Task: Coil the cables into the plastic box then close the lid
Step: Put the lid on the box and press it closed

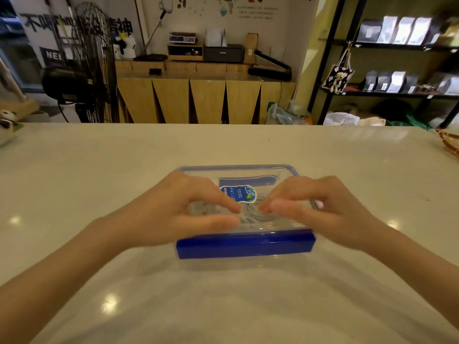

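A clear plastic box (288,170) with blue clip flaps sits mid-table with its lid on top, a blue label (239,193) on the lid. White coiled cables (250,218) show through the clear lid. My left hand (188,207) lies flat on the lid's left half, fingers together and pointing right. My right hand (308,202) rests on the right half, fingers pointing left. The fingertips nearly meet over the middle. The near blue flap (246,244) hangs down the box's front side.
The box stands on a pale glossy table (223,294). A white object (6,130) lies at the far left edge and a brown patterned item (449,142) at the far right. Beyond the table stand a fan, wooden counters and shelves.
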`<state>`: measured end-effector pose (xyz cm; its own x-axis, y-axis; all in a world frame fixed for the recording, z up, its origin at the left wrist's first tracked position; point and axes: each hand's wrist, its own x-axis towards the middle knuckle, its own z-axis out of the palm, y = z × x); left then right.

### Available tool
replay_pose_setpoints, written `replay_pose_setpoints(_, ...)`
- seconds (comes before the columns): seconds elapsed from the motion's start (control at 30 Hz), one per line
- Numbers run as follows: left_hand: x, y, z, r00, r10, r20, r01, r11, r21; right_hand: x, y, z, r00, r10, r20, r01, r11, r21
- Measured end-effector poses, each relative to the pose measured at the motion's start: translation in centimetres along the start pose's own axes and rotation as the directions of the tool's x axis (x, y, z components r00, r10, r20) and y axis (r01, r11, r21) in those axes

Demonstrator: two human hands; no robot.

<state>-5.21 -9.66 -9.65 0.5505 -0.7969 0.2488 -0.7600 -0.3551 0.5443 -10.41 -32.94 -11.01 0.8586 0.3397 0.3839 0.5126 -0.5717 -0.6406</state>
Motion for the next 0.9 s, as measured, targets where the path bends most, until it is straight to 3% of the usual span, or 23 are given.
replay_pose_setpoints(0.13, 3.8, -1.4, -0.5, 0.981, -0.12, -0.15, 0.141, 0.98, 0.141, 4.9, 1.4, -0.2, 0.995, 0.093, -0.047, -0.098, 0.986, -0.138)
replay_pose_setpoints(0.27, 6.4, -4.7, -0.3, 0.936, -0.284, -0.209, 0.319, 0.934, 0.158, 8.3, 4.0, 0.3, 0.975, 0.208, 0.073, -0.184, 0.949, -0.254)
replay_pose_setpoints(0.37, 7.0, -5.9, -0.2, 0.891, -0.451, -0.062, 0.455, 0.884, 0.104, 9.4, 4.5, 0.6, 0.895, 0.381, 0.234, -0.287, 0.891, -0.352)
replay_pose_setpoints(0.5, 7.6, -5.8, -0.3, 0.81, -0.577, 0.102, 0.574, 0.817, 0.058, 9.5, 4.1, 0.8, 0.822, 0.49, 0.29, -0.303, 0.807, -0.507)
replay_pose_setpoints(0.7, 7.8, -6.0, -0.4, 0.765, -0.625, 0.153, 0.625, 0.779, 0.055, 9.1, 4.0, 1.1, 0.822, 0.488, 0.293, -0.332, 0.829, -0.45)
replay_pose_setpoints(0.8, 7.6, -6.3, -0.2, 0.808, -0.584, 0.07, 0.584, 0.811, 0.024, 9.0, 4.0, 0.9, 0.847, 0.46, 0.265, -0.31, 0.834, -0.456)
replay_pose_setpoints(0.9, 7.3, -6.3, -0.1, 0.861, -0.505, -0.058, 0.503, 0.863, -0.038, 8.8, 3.9, 0.8, 0.916, 0.344, 0.206, -0.252, 0.893, -0.373)
